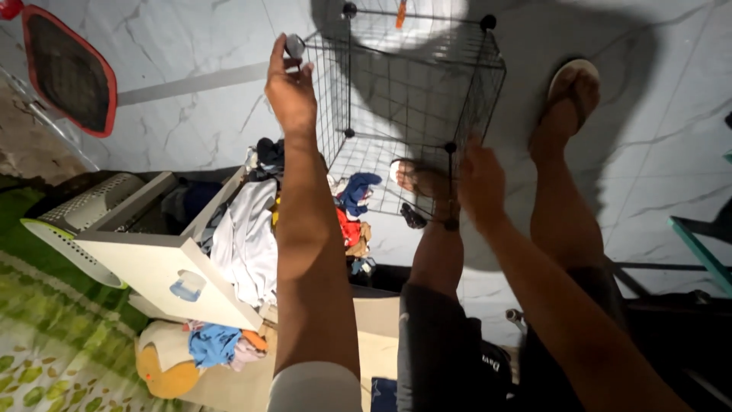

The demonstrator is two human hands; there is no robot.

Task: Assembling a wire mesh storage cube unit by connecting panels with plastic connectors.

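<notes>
A black wire-grid cube (415, 91) stands on the pale marble floor in front of me, with round black connectors at its corners. My left hand (290, 88) reaches up to the cube's top left corner, fingers closed around the connector there. My right hand (479, 183) grips the near right upright of the cube, low down by a corner. My two feet in sandals are on the floor, one (418, 179) beside the cube's base and one (568, 99) to its right.
A pile of clothes (248, 236) lies on a white board (164, 271) at left, more clothes (354, 206) near the cube. A white ribbed basket (80, 210), a red-framed mesh panel (69, 72), a green patterned mat (46, 343) and a teal frame (701, 244) surround me.
</notes>
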